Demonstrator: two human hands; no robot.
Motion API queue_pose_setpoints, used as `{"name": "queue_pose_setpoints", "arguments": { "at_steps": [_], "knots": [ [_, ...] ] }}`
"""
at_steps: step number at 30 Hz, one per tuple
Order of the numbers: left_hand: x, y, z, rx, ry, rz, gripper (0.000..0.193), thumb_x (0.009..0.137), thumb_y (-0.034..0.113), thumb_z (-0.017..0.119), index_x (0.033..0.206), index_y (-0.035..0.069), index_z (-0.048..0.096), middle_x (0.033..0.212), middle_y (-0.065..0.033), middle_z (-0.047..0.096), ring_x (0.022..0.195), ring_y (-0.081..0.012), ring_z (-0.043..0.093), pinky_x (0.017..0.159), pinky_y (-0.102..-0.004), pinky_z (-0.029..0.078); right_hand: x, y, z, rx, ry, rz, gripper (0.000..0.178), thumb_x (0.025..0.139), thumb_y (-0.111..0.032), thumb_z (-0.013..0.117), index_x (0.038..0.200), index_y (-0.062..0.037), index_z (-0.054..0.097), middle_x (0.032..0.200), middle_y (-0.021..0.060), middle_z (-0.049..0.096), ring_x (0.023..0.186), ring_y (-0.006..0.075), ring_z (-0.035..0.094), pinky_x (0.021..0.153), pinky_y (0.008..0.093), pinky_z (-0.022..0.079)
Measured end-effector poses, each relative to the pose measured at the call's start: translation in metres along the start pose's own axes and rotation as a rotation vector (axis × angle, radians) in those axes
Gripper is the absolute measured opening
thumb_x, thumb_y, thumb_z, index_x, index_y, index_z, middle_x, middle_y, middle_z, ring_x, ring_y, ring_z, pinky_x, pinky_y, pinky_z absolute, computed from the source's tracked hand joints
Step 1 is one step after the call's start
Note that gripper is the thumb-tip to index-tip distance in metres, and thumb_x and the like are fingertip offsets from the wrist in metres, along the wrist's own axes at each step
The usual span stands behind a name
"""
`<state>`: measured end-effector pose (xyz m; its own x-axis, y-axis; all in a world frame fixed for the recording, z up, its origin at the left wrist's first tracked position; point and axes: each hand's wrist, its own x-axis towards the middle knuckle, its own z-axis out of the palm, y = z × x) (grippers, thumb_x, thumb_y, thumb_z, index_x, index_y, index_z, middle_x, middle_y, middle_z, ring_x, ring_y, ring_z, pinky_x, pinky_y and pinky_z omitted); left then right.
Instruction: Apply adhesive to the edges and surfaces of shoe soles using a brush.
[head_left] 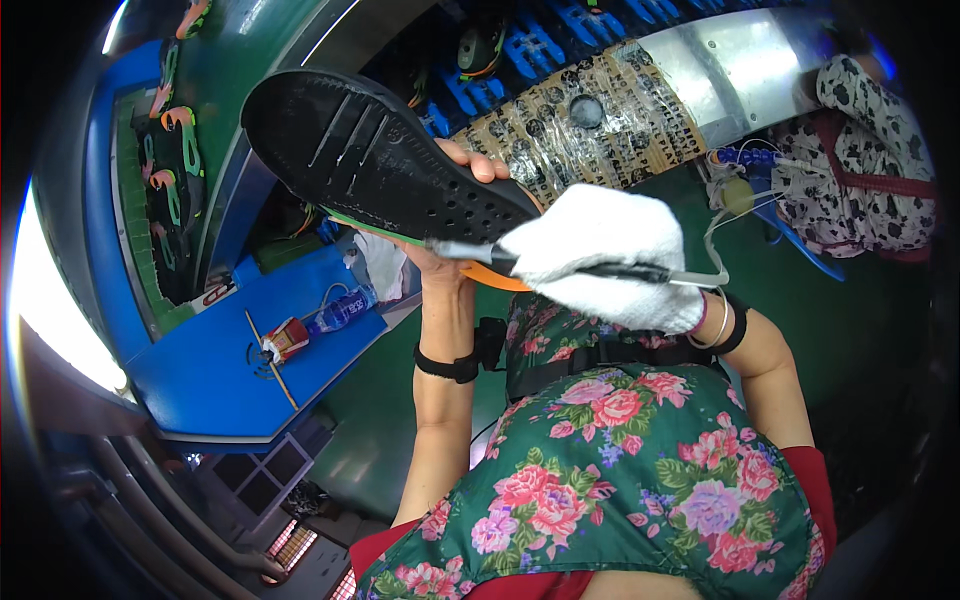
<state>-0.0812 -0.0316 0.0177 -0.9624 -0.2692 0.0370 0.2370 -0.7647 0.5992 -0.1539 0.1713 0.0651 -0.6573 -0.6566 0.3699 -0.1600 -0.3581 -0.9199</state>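
Observation:
A shoe (pixel 350 150) is held up with its black underside facing me; grooves run across one end, small holes dot the other, and green and orange show along its edge. My bare left hand (pixel 440 262) grips it from beneath, fingertips curling over the far side. A white knit glove covers my right hand (pixel 610 250), which is closed around a slim pen-like tool (pixel 472 252) with a grey front and a pale tube at its rear. The tool's front end lies over the shoe's near edge; whether it touches cannot be told.
A metal ledge (pixel 735 75) carries taped cardboard (pixel 600 120) with a round dark piece. Several shoes (pixel 175 190) lie at left on a green surface. On a blue table (pixel 210 370) are a plastic bottle (pixel 343 310) and a red packet (pixel 288 340). Spotted fabric (pixel 860 170) hangs right.

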Motion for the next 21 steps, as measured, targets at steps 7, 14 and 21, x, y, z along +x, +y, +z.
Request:
{"name": "queue_pose_setpoints", "arguments": {
  "at_steps": [7,14,21],
  "knots": [
    [0.011,0.0,0.012,-0.101,-0.059,0.048,0.109,0.078,0.092,0.048,0.122,-0.008,0.054,0.104,-0.0209,0.064,0.108,-0.0376,0.065,0.099,-0.0504,0.055,0.001,0.001,-0.004,-0.196,-0.052,-0.194,0.025,0.08,-0.007,0.082,0.105,-0.0092,0.079,0.104,0.0081,0.077,0.088,0.0263,0.073,0.077,0.0357,0.058],
    [0.012,0.0,0.013,-0.141,-0.024,-0.099,0.116,0.072,0.098,0.044,0.121,-0.007,0.055,0.104,-0.0239,0.066,0.112,-0.0389,0.064,0.097,-0.0489,0.056,0.004,0.004,-0.001,-0.285,-0.032,-0.243,0.025,0.082,-0.006,0.081,0.106,-0.0097,0.079,0.102,0.0079,0.078,0.09,0.0255,0.074,0.078,0.0352,0.058],
    [0.02,0.002,0.004,-0.051,-0.107,0.032,0.1,0.083,0.084,0.055,0.12,-0.008,0.055,0.106,-0.0179,0.063,0.105,-0.0323,0.065,0.102,-0.049,0.053,0.0,0.002,-0.008,-0.157,-0.027,-0.053,0.02,0.079,-0.004,0.082,0.099,-0.008,0.08,0.1,0.0079,0.078,0.091,0.0237,0.074,0.081,0.0351,0.059]
  ]
}}
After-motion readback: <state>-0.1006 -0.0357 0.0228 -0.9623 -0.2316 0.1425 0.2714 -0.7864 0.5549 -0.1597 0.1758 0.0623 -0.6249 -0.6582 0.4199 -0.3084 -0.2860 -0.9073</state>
